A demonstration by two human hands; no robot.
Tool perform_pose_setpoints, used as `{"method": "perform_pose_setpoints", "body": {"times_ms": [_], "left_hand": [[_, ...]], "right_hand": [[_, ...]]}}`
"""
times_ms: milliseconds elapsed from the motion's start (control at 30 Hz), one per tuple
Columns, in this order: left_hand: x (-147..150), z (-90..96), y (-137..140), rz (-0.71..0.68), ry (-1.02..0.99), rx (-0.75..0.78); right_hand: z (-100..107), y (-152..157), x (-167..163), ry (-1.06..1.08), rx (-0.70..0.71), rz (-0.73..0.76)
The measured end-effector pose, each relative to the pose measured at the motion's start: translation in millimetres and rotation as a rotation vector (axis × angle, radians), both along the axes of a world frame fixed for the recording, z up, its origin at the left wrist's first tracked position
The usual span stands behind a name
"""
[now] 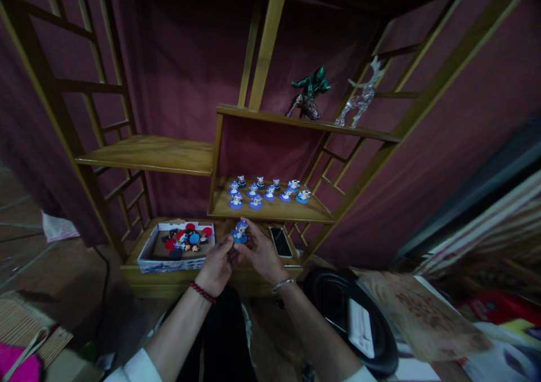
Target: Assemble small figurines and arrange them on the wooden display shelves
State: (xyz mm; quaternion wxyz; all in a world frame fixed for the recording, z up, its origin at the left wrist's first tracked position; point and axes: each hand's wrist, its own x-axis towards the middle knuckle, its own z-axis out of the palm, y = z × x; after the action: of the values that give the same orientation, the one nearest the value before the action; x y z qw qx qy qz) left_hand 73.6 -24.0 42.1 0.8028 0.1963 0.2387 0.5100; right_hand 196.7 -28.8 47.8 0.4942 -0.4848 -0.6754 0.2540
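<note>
Between my two hands is a small purple-and-blue figurine (240, 232) on a round blue base, held upright in front of the shelf. My left hand (217, 266) grips its base from the left, thumb near the base. From the right, my right hand (258, 251) closes its fingers and thumb around the same figurine. Just beyond, several similar figurines (255, 203) stand in rows on the low wooden shelf (270, 212). Left of my hands sits an open box (169, 265) holding several loose figurines with red, blue and black bases.
A dark-screened phone (280, 242) lies to the right on the bottom board. On the upper shelf stand a green and bronze figure (311, 93) and a clear deer statue (361, 97). A bare side shelf (147, 154) is at left. A black rounded object (376, 337) is near my right forearm.
</note>
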Motion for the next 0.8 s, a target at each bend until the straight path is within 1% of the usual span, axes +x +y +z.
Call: {"method": "perform_pose_setpoints", "body": {"times_ms": [133,267,333,500,800], "left_hand": [[15.5,1.8,0.9,-0.043,0.022,-0.012],[30.3,3.6,4.3,-0.115,0.014,-0.009],[37.2,3.3,6.3,-0.128,0.017,0.007],[49.3,0.2,8.4,-0.076,0.059,0.024],[53.6,2.7,8.9,-0.051,0.156,0.051]], "right_hand": [[-1.9,-2.1,14.8,0.034,0.014,-0.059],[-0.5,-4.5,28.6,0.119,0.002,-0.051],[0.1,-5.3,34.2,0.154,-0.007,-0.05],[-1.2,-7.0,44.5,0.171,0.0,-0.089],[-4.9,-10.0,53.1,0.122,0.013,-0.096]]}}
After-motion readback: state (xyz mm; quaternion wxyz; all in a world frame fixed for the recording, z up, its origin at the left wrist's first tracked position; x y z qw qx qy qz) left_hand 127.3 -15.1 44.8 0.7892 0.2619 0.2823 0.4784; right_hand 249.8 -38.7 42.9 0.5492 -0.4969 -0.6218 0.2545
